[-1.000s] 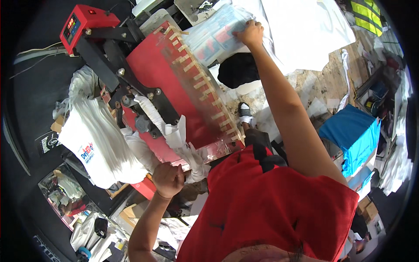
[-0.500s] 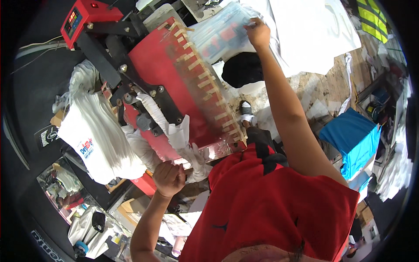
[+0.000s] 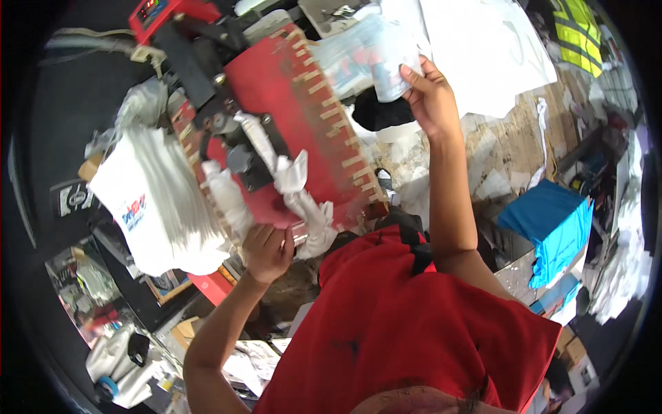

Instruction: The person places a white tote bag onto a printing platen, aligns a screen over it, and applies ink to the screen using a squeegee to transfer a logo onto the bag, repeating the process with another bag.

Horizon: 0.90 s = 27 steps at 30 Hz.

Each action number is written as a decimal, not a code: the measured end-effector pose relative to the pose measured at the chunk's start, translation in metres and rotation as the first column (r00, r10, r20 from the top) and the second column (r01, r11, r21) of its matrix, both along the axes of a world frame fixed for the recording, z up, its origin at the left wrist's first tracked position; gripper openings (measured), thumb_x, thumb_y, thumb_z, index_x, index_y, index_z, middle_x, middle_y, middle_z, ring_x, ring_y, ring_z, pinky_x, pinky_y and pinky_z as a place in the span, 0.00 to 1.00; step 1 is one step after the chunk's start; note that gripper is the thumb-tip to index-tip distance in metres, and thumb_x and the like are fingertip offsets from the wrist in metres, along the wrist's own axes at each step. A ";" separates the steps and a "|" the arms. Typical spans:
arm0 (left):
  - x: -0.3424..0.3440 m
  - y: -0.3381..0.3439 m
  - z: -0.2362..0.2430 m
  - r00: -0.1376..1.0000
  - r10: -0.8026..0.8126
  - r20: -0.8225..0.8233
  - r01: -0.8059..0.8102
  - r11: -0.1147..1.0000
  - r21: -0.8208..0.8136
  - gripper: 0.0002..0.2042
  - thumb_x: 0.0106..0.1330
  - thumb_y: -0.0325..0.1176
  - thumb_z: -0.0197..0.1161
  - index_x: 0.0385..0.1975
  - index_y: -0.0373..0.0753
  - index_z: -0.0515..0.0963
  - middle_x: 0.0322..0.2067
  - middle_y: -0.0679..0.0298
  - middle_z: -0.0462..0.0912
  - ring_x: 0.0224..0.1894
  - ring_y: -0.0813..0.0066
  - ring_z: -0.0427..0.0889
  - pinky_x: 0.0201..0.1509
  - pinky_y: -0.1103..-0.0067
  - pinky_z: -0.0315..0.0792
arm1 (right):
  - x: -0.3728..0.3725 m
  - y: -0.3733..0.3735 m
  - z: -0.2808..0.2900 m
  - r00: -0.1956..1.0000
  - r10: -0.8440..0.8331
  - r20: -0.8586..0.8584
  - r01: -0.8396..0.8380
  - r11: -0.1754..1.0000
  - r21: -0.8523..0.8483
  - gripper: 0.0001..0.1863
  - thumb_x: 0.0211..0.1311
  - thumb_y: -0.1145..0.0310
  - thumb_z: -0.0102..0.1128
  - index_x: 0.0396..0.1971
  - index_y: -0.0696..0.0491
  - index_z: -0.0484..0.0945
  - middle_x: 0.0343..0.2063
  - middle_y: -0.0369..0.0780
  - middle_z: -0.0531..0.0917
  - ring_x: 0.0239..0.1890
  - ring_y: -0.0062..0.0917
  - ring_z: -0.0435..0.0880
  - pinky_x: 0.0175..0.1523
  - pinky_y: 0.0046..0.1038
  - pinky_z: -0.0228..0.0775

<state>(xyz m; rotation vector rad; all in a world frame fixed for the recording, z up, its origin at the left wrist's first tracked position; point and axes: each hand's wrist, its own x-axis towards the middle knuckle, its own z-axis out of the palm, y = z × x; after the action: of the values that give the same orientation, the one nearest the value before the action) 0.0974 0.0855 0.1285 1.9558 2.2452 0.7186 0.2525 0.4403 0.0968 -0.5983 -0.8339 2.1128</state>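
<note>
My right hand (image 3: 431, 96) pinches the edge of a translucent printed film sheet (image 3: 393, 58), whose near part is lifted and curls up. The rest of the sheet lies beside white fabric (image 3: 483, 55). A black rounded thing (image 3: 380, 112) sits partly under the lifted sheet. My left hand (image 3: 269, 253) is closed at the near edge of a red heat press (image 3: 296, 117), beside its cloth-wrapped handle (image 3: 303, 203). What its fingers hold, if anything, is hidden. Tape strips line the press's right edge.
A pile of white printed shirts (image 3: 162, 207) hangs left of the press. The red control box (image 3: 148, 17) stands at its far end. On the right are a blue cloth (image 3: 552, 224) over a box and a yellow reflective vest (image 3: 579, 34). Scraps litter the wooden floor (image 3: 496, 152).
My right hand has drawn the film's edge nearer and raised it, so it curls over the black thing. My left hand stays closed by the press. The whole view has shifted slightly.
</note>
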 end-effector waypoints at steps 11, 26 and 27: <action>-0.011 -0.024 0.032 0.899 -0.081 0.431 0.020 0.989 0.145 0.39 0.51 0.53 0.75 0.60 0.38 0.69 0.56 0.54 0.76 0.58 0.59 0.75 0.62 0.68 0.66 | -0.060 -0.246 0.089 0.932 0.292 -0.216 -0.284 0.957 0.064 0.09 0.63 0.78 0.62 0.43 0.58 0.78 0.37 0.38 0.85 0.38 0.17 0.83 0.45 0.20 0.74; -0.028 -0.076 0.136 0.168 -0.515 0.841 -0.658 0.577 0.484 0.19 0.66 0.23 0.61 0.56 0.32 0.69 0.50 0.59 0.77 0.56 0.68 0.75 0.62 0.67 0.69 | -0.055 -0.279 0.158 0.991 0.108 -0.074 -0.074 0.931 0.356 0.10 0.63 0.81 0.59 0.45 0.62 0.77 0.38 0.41 0.86 0.37 0.17 0.83 0.47 0.20 0.72; -0.029 -0.082 0.141 0.195 -0.508 0.839 -0.672 0.553 0.492 0.19 0.65 0.22 0.62 0.56 0.33 0.69 0.50 0.59 0.77 0.55 0.68 0.75 0.62 0.67 0.69 | -0.054 -0.279 0.164 0.986 0.130 -0.104 -0.084 0.928 0.362 0.10 0.63 0.81 0.59 0.45 0.61 0.77 0.38 0.41 0.86 0.38 0.17 0.83 0.47 0.20 0.72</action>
<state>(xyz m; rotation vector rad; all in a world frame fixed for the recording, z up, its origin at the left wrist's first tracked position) 0.0680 0.0033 0.2696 0.6082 1.0186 2.5318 0.1986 0.1608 0.2605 -0.2276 -1.1652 2.0006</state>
